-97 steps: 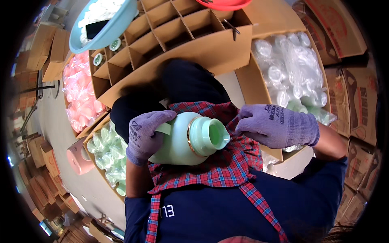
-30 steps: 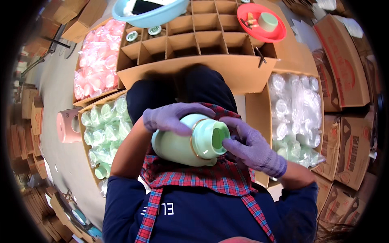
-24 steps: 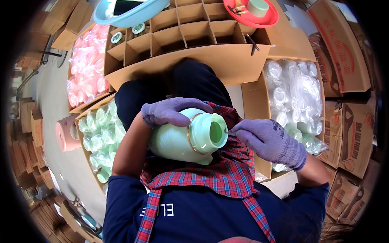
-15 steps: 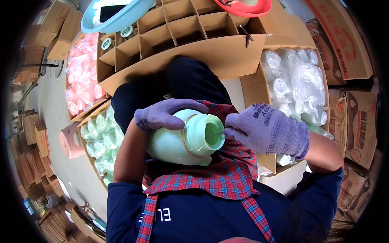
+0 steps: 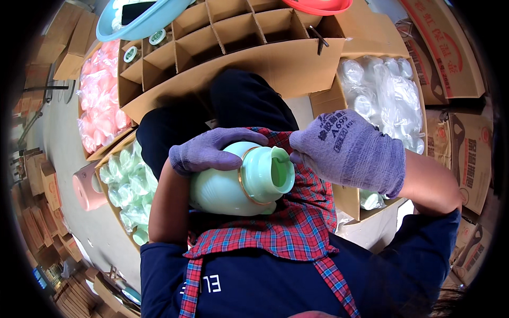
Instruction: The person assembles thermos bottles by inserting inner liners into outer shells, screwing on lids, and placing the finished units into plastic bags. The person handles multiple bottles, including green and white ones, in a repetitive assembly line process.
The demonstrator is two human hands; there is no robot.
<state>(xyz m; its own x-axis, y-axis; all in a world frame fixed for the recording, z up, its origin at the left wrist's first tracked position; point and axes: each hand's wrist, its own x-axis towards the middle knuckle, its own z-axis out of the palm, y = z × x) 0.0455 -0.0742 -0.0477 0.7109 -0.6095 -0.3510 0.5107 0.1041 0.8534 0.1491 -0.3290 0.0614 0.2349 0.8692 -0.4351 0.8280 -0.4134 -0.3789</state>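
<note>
A pale green thermos jug (image 5: 220, 185) lies on its side across my lap, on a red plaid apron (image 5: 265, 238). Its neck has a gold ring, and its open mouth with a spout faces right. My left hand (image 5: 214, 151), in a purple knitted glove, is wrapped over the top of the jug's body. Right by the spout is my right hand (image 5: 347, 151), gloved the same way. Its fingers are closed in a pinch against the rim; whatever lies between them is hidden.
Ahead stands a divided cardboard box (image 5: 233, 71), with green-rimmed pieces (image 5: 158, 36) in its left cells and a dark tool (image 5: 319, 40) on its edge. A blue basin (image 5: 140, 21) and a red basin (image 5: 321, 6) sit above. Boxes of bagged pink (image 5: 103, 100), green (image 5: 130, 185) and clear parts (image 5: 379, 100) flank me.
My right hand has risen slightly, its fingers shifting from in front of the jug's mouth up to the spout. The left hand keeps its hold, and the whole view has shifted a little.
</note>
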